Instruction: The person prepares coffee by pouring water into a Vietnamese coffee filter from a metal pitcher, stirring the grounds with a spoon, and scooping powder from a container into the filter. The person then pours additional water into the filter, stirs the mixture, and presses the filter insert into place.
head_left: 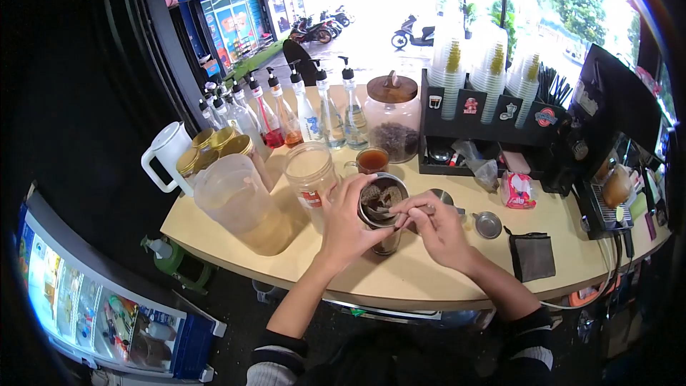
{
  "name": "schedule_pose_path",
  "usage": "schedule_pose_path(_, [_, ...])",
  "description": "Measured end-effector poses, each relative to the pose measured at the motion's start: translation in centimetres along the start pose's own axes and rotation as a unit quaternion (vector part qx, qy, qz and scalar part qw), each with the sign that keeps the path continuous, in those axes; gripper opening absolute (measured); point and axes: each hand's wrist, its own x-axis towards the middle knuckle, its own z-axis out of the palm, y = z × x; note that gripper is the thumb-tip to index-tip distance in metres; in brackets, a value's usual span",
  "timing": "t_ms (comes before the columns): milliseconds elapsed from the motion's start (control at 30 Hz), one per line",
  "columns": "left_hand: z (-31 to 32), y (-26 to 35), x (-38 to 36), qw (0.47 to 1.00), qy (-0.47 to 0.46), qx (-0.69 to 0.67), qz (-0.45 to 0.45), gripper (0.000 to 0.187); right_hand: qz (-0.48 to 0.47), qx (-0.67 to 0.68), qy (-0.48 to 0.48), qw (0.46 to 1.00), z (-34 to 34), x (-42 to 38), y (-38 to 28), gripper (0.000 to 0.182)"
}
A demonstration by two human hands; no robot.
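The silvery metal cup (405, 190), holding dark brown clumps, stands on the counter (343, 279), mouth up, long axis roughly upright. The left hand (346, 225) grasps its rim; the right hand's (437, 234) fingers pinch a spoon-like utensil (383, 210) dipping inside. Close behind the cup: a tea-coloured mug (372, 162); left, a clear jar (309, 166), partly blocked by the left hand.

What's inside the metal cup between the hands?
Dark brown clumps show inside the metal cup. Whatever lies beneath the clumps is covered, and the right hand hides part of the rim.
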Motion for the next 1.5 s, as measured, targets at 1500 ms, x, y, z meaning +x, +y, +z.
schedule_pose_path(1500, [-2.3, 1.3, 2.4, 0.99, -0.098, -0.104, -0.011, 0.053, 0.071, 0.167, -0.041, 0.983, -0.5, 5.1, -0.3, 0.006])
